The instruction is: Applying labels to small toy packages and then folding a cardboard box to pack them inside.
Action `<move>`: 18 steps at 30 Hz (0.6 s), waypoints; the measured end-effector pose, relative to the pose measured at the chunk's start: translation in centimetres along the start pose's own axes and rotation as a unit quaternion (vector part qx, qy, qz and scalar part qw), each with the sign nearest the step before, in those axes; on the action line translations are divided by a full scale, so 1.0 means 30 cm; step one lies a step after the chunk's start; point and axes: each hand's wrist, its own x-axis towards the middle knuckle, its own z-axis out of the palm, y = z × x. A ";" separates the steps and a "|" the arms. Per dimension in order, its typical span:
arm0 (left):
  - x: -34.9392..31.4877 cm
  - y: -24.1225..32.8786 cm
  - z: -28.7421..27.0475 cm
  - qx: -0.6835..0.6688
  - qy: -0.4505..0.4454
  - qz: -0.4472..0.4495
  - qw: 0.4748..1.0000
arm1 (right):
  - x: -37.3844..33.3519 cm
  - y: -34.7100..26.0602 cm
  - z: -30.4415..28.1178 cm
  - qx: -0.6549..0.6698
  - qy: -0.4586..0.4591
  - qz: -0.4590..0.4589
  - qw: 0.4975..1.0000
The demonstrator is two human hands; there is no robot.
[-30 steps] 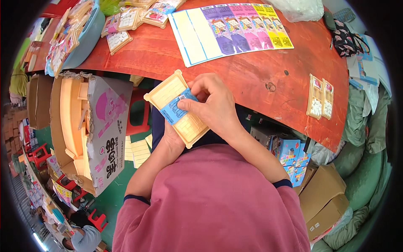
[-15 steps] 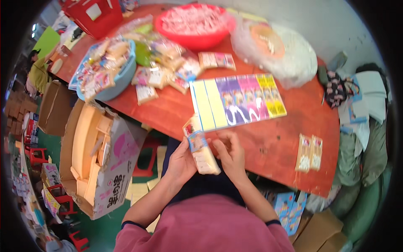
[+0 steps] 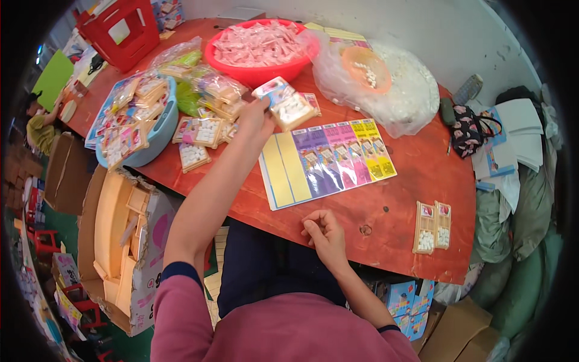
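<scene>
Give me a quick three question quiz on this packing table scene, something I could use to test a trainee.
1. True or false: the left hand holds a small packet out over the table.
2. Where does the right hand rest? A) in the red bowl B) on the table near its front edge, empty C) inside the cardboard box
3. Fill in: the strip of coloured printed cards lies flat between the two ____.

Key
1. True.
2. B: the fingers are loosely curled and hold nothing.
3. hands: the left hand is beyond it, the right hand nearer the person.
</scene>
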 end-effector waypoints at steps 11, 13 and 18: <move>0.183 -0.145 0.073 0.554 -0.062 0.082 0.826 | 0.077 -0.058 -0.073 -0.376 -0.012 -0.357 0.855; 0.071 -0.184 0.047 0.676 0.043 0.254 0.691 | 0.152 -0.094 -0.142 -0.497 0.006 -0.351 0.793; -0.177 -0.139 -0.086 0.853 -0.119 0.315 0.399 | 0.261 0.005 -0.254 -0.632 0.003 -0.266 0.728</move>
